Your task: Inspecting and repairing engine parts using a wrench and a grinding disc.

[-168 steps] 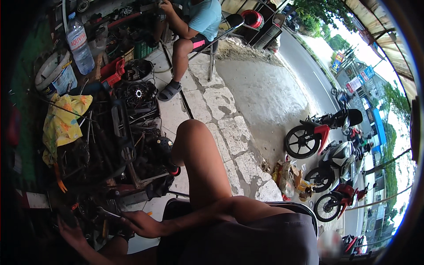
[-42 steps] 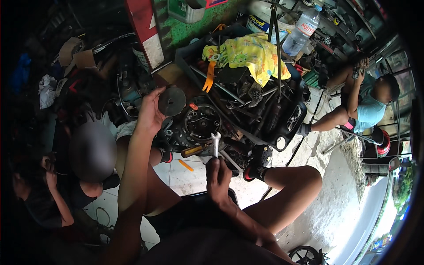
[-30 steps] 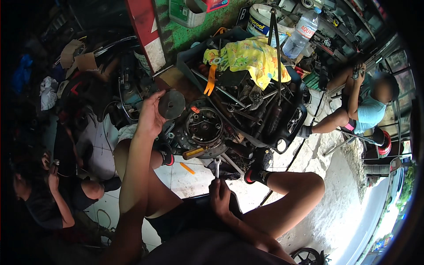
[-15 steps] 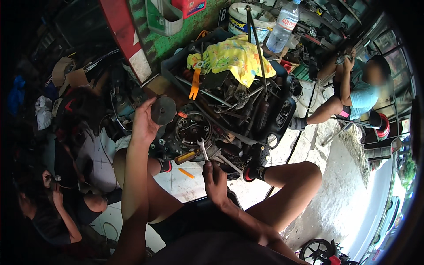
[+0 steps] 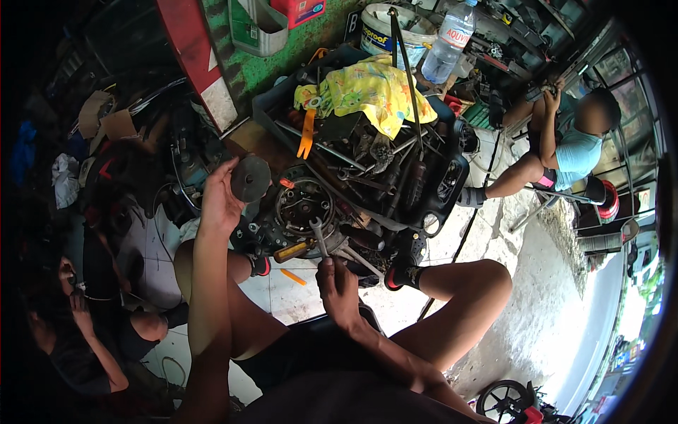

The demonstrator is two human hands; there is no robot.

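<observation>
A dark round metal disc (image 5: pixel 248 185) with a small hole at its centre is gripped at its edge by my left hand (image 5: pixel 222 199), raised left of the engine. My right hand (image 5: pixel 340 291) is closed round an open-end wrench (image 5: pixel 319 234), whose jaw points up toward the engine. Below the disc and ahead of the wrench lies the greasy engine part (image 5: pixel 305 205), its round housing uncovered and bolts showing inside. A screwdriver with a yellow handle (image 5: pixel 294 251) rests at the housing's near edge.
Beyond the engine stands a black crate (image 5: pixel 265 113) full of tools, with a yellow patterned cloth (image 5: pixel 374 92) on top. A bucket (image 5: pixel 378 28) and water bottle (image 5: pixel 450 42) stand behind. One person (image 5: pixel 575 152) sits at right, another (image 5: pixel 85 325) at left. An orange strip (image 5: pixel 293 277) lies on the tiles.
The view has shifted slightly, moving most things a little left. My left hand has turned the disc slightly. Both hands keep their holds.
</observation>
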